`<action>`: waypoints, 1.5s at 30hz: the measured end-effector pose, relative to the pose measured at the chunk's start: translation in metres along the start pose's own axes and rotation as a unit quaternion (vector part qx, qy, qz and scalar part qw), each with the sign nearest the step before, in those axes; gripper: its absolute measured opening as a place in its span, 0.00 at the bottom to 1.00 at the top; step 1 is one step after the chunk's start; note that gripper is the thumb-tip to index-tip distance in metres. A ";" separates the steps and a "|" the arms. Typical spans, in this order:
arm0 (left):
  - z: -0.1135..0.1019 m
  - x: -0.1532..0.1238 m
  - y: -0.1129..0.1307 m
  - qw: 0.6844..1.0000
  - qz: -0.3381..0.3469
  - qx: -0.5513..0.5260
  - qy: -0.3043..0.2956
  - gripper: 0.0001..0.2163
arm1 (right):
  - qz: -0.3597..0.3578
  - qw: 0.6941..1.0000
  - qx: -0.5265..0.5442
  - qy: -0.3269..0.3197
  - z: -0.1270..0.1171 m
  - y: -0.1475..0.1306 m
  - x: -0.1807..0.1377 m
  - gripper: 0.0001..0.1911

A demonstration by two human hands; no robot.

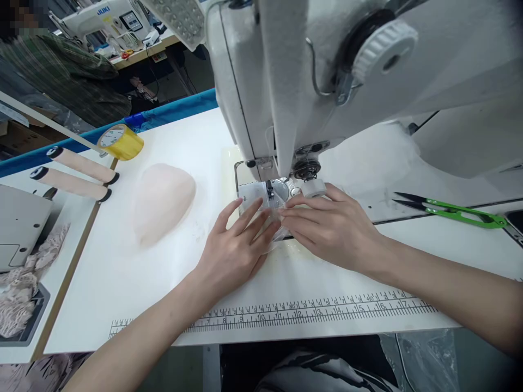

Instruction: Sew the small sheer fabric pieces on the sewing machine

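Looming from 12 to 2 o'clock of the presser foot [270, 189]: sewing machine [368, 109], smooth white casing, ribbed knob [384, 51]. Beneath, white table [102, 272], slick, ruler [300, 314] printed along the 6 o'clock edge. Room at 10: co-worker's plaid sleeve [77, 76], second sewing machine [106, 24] beyond. Right hand [335, 228] at 4, fingers bent and bunched; cannot tell whether pinching. Left hand [235, 250] at 7, palm down, fingers spread, tips close to the right's. Pale cup [165, 201] at 9, matte, rounded. Farther out, two pinkish rolls [75, 185], black-ended. Scissors [461, 212] at 3, green handles, dark blades. Tape roll [125, 142] at 10, glossy yellow. Thin see-through piece [280, 234], cloth or film unclear, at the fingertips by the foot, partly hidden.
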State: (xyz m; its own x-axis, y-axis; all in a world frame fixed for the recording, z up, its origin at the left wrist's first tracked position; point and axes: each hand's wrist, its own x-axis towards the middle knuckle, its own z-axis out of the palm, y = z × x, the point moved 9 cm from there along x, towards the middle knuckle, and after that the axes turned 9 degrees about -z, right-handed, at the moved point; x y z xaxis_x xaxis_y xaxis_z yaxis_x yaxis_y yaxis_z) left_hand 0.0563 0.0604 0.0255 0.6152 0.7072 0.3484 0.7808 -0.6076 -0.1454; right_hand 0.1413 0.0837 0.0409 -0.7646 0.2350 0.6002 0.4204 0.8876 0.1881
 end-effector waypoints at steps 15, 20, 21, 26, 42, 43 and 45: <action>0.012 0.006 -0.016 1.000 -0.022 -0.017 0.000 0.17 | 0.018 0.999 -0.022 0.016 0.008 0.010 0.001 0.11; 0.014 0.012 -0.026 0.999 -0.042 -0.030 0.002 0.16 | 0.023 0.997 -0.063 -0.023 0.014 0.015 0.003 0.15; 0.015 0.013 -0.028 0.998 -0.046 -0.035 0.004 0.16 | 0.025 0.997 -0.070 -0.031 0.015 0.016 0.003 0.16; 0.016 0.015 -0.031 0.998 -0.061 -0.028 -0.004 0.16 | 0.031 0.995 -0.073 -0.062 0.019 0.017 0.003 0.16; 0.005 0.006 -0.021 0.996 -0.044 -0.067 0.029 0.16 | 0.016 0.999 -0.027 -0.031 0.008 0.008 0.001 0.11; 0.005 0.007 -0.022 0.996 -0.045 -0.070 0.030 0.16 | 0.021 0.999 -0.024 -0.034 0.008 0.008 0.001 0.11; 0.005 0.007 -0.023 0.996 -0.048 -0.075 0.031 0.17 | 0.029 0.998 -0.018 -0.044 0.009 0.009 0.001 0.12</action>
State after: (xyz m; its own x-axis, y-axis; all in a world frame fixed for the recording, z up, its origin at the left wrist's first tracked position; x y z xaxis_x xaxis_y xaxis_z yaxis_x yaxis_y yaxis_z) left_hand 0.0432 0.0808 0.0264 0.5273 0.7440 0.4103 0.8078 -0.5887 0.0292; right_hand 0.1403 0.0958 0.0358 -0.7777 0.3215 0.5402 0.4813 0.8573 0.1828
